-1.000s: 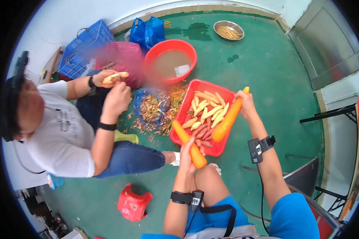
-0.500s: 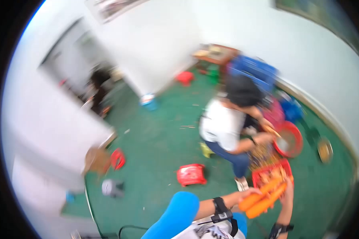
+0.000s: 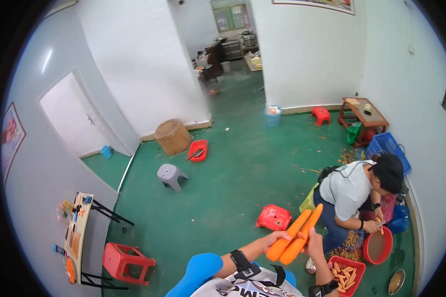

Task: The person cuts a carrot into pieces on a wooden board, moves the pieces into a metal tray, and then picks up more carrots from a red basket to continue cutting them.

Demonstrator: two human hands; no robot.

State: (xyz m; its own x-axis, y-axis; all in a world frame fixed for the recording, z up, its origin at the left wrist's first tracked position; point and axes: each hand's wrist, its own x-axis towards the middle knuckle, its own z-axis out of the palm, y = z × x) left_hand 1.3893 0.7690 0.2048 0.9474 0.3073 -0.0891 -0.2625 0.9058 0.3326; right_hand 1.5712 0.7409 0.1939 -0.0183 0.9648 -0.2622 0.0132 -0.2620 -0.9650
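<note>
My left hand (image 3: 271, 241) is closed around the thick end of a peeled orange carrot (image 3: 290, 235). A second carrot (image 3: 305, 236) lies alongside it, and my right hand (image 3: 313, 246) grips that one from the other side. The two carrots are pressed close together in front of my body, their thin ends pointing away from me. Below and right of my right hand, a red basket (image 3: 361, 270) on the floor holds several paler carrots (image 3: 346, 278).
A co-worker (image 3: 349, 190) sits at the right, peeling over a red basin (image 3: 379, 257). A red stool (image 3: 274, 218) stands just ahead, a grey stool (image 3: 171, 174) farther left. A wooden block (image 3: 172, 137), a red tray (image 3: 198, 150) with a knife and a narrow table (image 3: 86, 213) are left.
My view has swung left, bringing the side table and doorway into sight. The carrots remain in both hands, now held away from the red basket rather than over it.
</note>
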